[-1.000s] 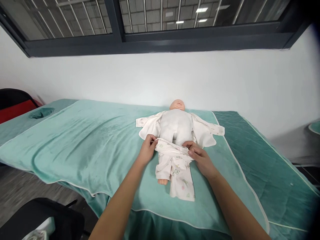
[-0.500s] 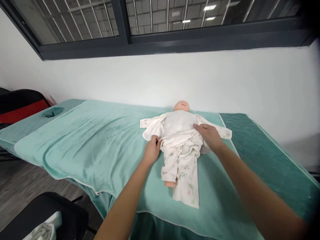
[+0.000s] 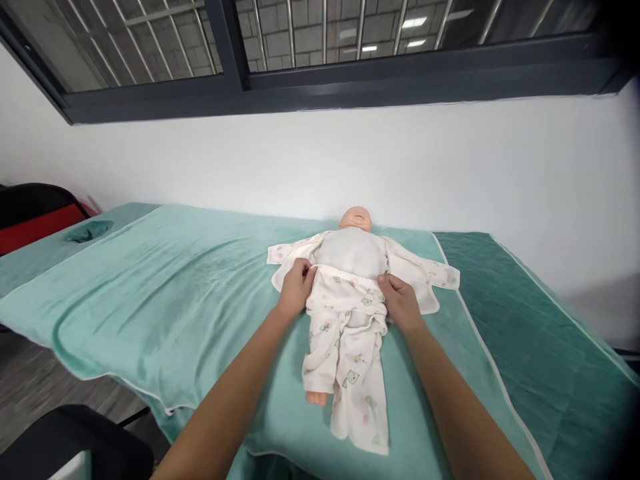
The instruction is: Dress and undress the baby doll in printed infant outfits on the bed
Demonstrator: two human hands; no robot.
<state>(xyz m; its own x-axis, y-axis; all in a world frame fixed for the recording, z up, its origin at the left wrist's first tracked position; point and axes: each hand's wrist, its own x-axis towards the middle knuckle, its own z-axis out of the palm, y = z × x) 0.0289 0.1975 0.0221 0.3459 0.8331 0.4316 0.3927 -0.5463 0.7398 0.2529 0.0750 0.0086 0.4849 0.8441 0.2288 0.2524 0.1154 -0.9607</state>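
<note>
A baby doll (image 3: 356, 219) lies on its back on the green sheet, head toward the wall. It wears an open white long-sleeved jacket (image 3: 416, 273), spread to both sides, over a pale grey-white torso (image 3: 350, 252). White printed baby pants (image 3: 345, 290) cover the lower belly and legs. My left hand (image 3: 299, 287) pinches the waistband at its left end. At the right end, my right hand (image 3: 399, 299) grips the same waistband. One foot (image 3: 317, 398) shows below the left pant leg; the longer right leg hides the other foot.
A light green sheet (image 3: 165, 287) covers the bed, with a darker green cover (image 3: 505, 293) at right. The white wall (image 3: 300, 167) and a barred window (image 3: 320, 40) stand behind. A black chair (image 3: 80, 437) is at lower left, a red-and-black item (image 3: 40, 220) at far left.
The waistband is now drawn up flat across the belly, where it was bunched and folded. My left hand has moved up; my right hand has come lower. The view has shifted slightly.
</note>
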